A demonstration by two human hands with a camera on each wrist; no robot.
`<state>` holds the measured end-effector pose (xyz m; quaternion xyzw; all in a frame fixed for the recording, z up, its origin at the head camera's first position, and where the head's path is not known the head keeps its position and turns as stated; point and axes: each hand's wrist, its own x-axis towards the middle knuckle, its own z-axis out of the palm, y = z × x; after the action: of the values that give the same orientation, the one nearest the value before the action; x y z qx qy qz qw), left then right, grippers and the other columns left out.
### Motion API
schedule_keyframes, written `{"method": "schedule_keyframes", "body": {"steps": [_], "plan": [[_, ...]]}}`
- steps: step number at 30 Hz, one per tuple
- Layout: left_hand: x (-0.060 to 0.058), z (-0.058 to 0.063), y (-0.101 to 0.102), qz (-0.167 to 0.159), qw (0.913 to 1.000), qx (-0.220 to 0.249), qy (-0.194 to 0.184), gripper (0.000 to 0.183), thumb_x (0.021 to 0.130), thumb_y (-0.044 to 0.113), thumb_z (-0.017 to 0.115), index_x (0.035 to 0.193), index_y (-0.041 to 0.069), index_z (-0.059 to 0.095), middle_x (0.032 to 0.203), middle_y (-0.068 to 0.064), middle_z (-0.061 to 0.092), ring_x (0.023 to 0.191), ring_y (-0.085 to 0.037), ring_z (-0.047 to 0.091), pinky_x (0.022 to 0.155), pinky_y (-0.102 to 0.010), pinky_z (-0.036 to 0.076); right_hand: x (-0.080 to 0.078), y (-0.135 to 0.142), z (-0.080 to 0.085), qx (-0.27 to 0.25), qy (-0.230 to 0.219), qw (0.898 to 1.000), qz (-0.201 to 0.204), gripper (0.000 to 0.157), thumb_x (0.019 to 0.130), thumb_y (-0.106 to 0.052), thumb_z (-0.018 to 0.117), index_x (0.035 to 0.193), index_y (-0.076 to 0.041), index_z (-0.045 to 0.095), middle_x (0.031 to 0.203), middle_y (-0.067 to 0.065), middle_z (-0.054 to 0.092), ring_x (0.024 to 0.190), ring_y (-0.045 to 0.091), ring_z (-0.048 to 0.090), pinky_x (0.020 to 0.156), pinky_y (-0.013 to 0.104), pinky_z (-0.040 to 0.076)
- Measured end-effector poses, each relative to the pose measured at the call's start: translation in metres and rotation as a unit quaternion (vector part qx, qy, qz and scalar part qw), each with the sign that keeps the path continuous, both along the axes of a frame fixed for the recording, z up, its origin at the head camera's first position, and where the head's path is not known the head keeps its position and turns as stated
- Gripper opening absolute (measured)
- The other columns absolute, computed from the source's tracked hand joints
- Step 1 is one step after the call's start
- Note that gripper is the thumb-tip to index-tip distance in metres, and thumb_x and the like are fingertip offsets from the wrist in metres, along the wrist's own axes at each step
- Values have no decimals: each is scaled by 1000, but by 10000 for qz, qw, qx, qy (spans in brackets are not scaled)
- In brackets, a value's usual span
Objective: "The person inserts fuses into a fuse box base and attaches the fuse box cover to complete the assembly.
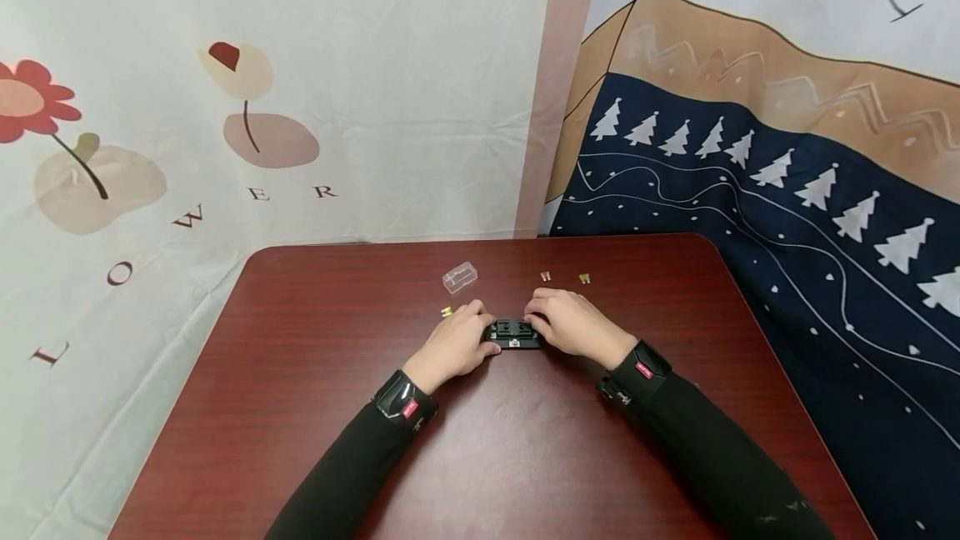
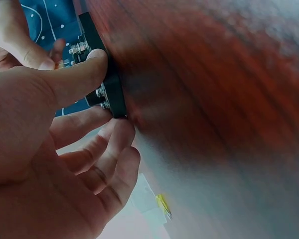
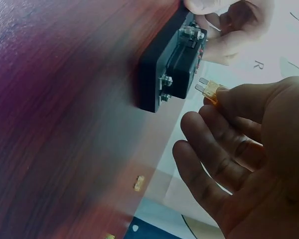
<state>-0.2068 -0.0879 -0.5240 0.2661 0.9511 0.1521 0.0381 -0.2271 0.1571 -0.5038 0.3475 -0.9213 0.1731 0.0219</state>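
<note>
Head view: black block [image 1: 513,335], metal screw terminals along it, sits mid-table, toward the far side of the red-brown table [image 1: 510,461]. Left hand [image 1: 459,338] holds the block by its left end, thumb at the near edge. Right hand [image 1: 570,322] is at the block's right end; right wrist view shows it pinching an amber two-pronged fuse [image 3: 210,91] between thumb and finger, remaining fingers loosely bent. Prongs face the block, just beside it, a narrow gap between. Clear plastic case [image 1: 460,277] lies far and slightly left of the block; yellow piece [image 1: 446,312] rests just beyond the left hand. Two small pieces, a left one [image 1: 545,276] and a right one [image 1: 584,278], lie far of the right hand, apart from each other. Both sleeves black. White flower-printed cloth [image 1: 427,107] hangs behind, navy tree-printed cloth [image 1: 690,215] to the right.
</note>
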Motion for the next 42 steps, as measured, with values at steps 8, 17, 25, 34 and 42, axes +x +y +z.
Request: {"method": "schedule_keyframes", "body": {"steps": [8,17,25,34,42], "plan": [[-1,1,0,-50,10000,17,71,47,93,37,79,128,7,74,113,-5,61,100,-23,61,86,-42,56,-3,-1,-4,46,69,10000,28,13,101,-20,68,103,-15,81,92,-4,63,80,12,63,72,37,57],[-1,-1,-1,-48,9999,61,106,47,92,38,79,128,8,74,112,-5,61,97,-23,61,85,-42,56,-4,-2,-3,47,-6,10000,13,13,101,-19,68,104,-15,81,93,-4,64,80,13,64,72,37,57],[0,-2,-1,-39,9999,60,146,47,92,38,80,127,8,74,111,-4,61,95,-22,62,84,-41,56,-3,-3,-3,68,-110,9999,-31,14,101,-19,68,103,-14,81,92,-4,64,79,13,63,72,38,56],[0,-1,-2,-24,9999,15,140,48,92,40,79,129,8,74,113,-5,61,96,-23,63,84,-42,56,-3,-6,-1,67,-138,9999,-76,12,100,-20,71,102,-16,81,92,-5,64,78,12,63,71,37,56],[0,-1,-2,-39,9999,-58,89,50,93,41,78,130,8,73,115,-5,61,96,-23,63,84,-42,57,-3,-7,-4,114,-25,9999,-44,11,99,-19,71,101,-17,81,90,-5,63,78,11,62,71,36,56]]}}
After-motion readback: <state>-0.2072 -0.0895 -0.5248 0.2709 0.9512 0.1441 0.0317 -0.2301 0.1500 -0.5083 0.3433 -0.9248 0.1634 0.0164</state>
